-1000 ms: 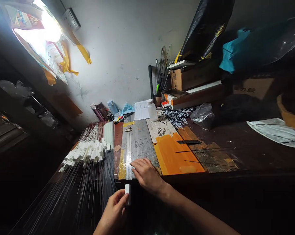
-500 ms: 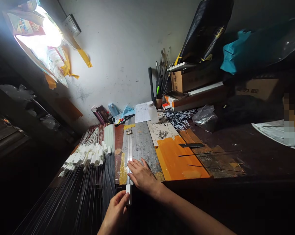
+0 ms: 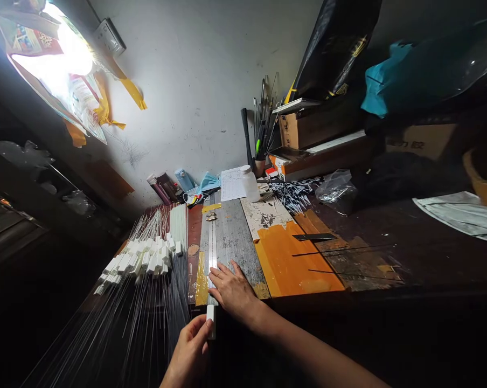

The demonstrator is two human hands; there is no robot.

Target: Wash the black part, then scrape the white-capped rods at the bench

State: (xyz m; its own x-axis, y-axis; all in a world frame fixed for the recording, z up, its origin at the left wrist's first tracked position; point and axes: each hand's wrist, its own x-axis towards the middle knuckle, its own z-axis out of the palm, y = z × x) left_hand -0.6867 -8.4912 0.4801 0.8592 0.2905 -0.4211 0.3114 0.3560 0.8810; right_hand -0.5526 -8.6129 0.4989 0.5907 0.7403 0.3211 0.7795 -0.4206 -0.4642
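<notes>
My left hand (image 3: 190,350) pinches a small white block (image 3: 211,318) at the near edge of the bench, fingers closed round it. The block sits at the near end of a thin rod lying along a metal ruler (image 3: 213,248) on a grey metal plate (image 3: 232,237). My right hand (image 3: 232,291) lies flat with fingers spread on the near end of that plate, pressing beside the ruler. To the left lies a fan of several thin white rods (image 3: 146,302), each carrying a white block (image 3: 142,261).
An orange sheet (image 3: 292,258) and a few dark thin rods (image 3: 340,250) lie right of the plate. At the back stand a white bottle (image 3: 250,183), a cup of tools (image 3: 262,145), cardboard boxes (image 3: 316,129) and a plastic bag (image 3: 335,186). A bright lamp (image 3: 61,54) hangs upper left.
My right hand has slid slightly left and nearer along the plate. The left hand keeps its hold on the white block, which has come up to the bench edge.
</notes>
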